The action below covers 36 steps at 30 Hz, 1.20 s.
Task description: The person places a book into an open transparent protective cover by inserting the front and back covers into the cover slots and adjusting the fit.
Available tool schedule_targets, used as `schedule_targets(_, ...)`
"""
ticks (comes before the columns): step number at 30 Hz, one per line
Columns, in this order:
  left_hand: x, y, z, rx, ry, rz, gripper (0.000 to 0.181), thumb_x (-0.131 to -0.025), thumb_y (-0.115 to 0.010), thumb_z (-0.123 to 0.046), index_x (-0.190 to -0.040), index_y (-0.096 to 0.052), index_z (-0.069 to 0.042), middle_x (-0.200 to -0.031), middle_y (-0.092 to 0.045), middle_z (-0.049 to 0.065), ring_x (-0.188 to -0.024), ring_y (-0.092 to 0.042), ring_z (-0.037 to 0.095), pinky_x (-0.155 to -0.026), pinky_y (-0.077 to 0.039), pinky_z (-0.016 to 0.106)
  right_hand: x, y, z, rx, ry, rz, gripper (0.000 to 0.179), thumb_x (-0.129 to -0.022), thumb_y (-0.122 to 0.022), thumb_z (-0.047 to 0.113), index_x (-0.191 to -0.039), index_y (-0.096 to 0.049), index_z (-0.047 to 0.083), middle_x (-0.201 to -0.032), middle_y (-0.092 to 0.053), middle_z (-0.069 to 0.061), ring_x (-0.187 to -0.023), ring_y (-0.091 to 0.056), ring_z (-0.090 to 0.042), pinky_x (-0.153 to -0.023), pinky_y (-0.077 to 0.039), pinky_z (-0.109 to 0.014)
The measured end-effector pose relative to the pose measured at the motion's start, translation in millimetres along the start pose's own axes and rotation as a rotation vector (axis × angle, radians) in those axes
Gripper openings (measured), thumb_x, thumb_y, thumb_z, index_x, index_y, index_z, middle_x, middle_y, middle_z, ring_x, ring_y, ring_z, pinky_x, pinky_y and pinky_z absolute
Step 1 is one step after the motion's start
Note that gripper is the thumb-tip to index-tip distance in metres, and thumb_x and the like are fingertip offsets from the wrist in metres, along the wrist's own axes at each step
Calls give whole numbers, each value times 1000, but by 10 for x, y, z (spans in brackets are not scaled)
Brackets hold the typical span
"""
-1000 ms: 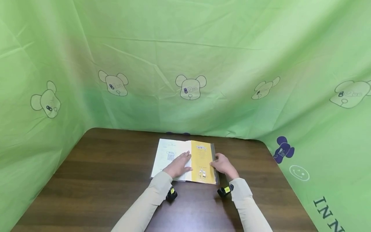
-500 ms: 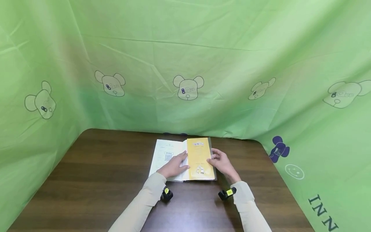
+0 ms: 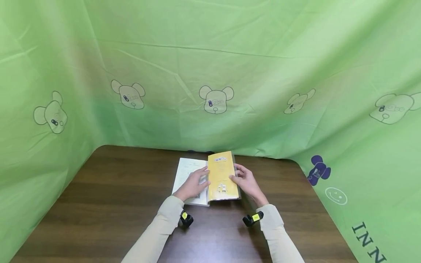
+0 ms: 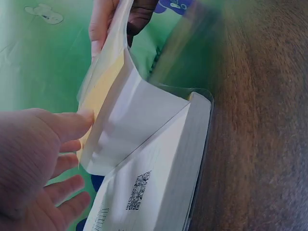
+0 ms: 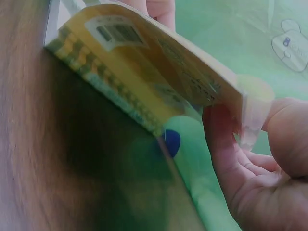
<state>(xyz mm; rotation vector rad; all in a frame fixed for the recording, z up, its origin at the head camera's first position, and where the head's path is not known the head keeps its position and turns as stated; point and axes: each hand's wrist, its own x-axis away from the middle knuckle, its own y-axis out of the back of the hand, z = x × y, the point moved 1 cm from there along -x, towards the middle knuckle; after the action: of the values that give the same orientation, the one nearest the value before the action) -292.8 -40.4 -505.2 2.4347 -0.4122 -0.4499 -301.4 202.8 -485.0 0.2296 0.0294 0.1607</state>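
A book (image 3: 185,170) with a clear plastic jacket lies open on the table, its white left page printed with a QR code (image 4: 138,191). The yellow cover flap (image 3: 221,177) on its right side is raised off the table. My right hand (image 3: 249,184) pinches the outer edge of this cover between thumb and fingers. My left hand (image 3: 192,185) is at the fold, its thumb touching the flap's inner edge and its fingers loosely extended. Beneath the lifted cover, the right wrist view reveals a barcode (image 5: 115,33) on the yellow outside.
The brown wooden table (image 3: 125,212) extends around the book. A green cloth (image 3: 158,120) with bear-head prints hangs behind it and on both sides. Each wrist wears a black camera, such as the right wrist camera (image 3: 252,219).
The yellow flap and cover have risen from lying flat and swung leftward with my right hand. My left hand has slid slightly left, and the flap now stands higher at the fold.
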Motion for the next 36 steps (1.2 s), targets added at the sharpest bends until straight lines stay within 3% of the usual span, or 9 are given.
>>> schedule_targets(5, 12, 35, -29, 10, 14, -72, 40, -98, -63, -8, -136, -61, 3, -156, -46, 17, -145, -41, 39, -120, -30, 56, -14, -78, 26, -13, -1, 20, 57, -97, -61, -3, -149, -39, -8, -107, -69, -23, -79, -70, -14, -69, -60, -24)
schedule_targets(12, -4, 65, -115, 52, -20, -186, 34, -98, -58, -2, -130, -66, 4, -145, -58, 18, -139, -50, 35, -118, -37, 49, -5, -196, 80, -80, -1, 71, 51, -101, -50, 0, -149, -38, -10, -125, -63, -34, -88, -73, -16, -74, -61, -26)
schedule_targets(19, -15, 78, -258, 80, -70, -149, 32, -100, -57, -8, -128, -67, 3, -140, -61, 18, -136, -53, 35, -117, -39, 48, -14, -296, 155, -108, 24, 117, 49, -103, -47, 3, -149, -38, -10, -128, -61, -36, -94, -74, -25, -76, -63, -32)
schedule_targets(24, -19, 99, -329, 88, -65, -135, 31, -102, -58, -13, -129, -68, 0, -140, -62, 14, -136, -54, 32, -117, -40, 46, -27, -375, 209, -120, 29, 141, 48, -105, -44, 8, -150, -38, -8, -129, -61, -36, -94, -75, -23, -76, -63, -33)
schedule_targets(30, -25, 123, -355, 110, -73, -118, 33, -104, -56, -19, -129, -68, -1, -139, -63, 14, -132, -57, 29, -109, -49, 42, -16, -474, 275, -163, 49, 177, 51, -110, -39, 24, -147, -41, -11, -124, -65, -32, -88, -74, -14, -73, -63, -33)
schedule_targets(36, -22, 180, -370, 140, -108, -119, 36, -107, -53, -23, -131, -66, -1, -135, -65, 15, -128, -60, 30, -104, -52, 44, -29, -531, 279, -168, 15, 173, 65, -112, -28, 43, -145, -44, -10, -132, -61, -31, -104, -71, -21, -76, -62, -33)
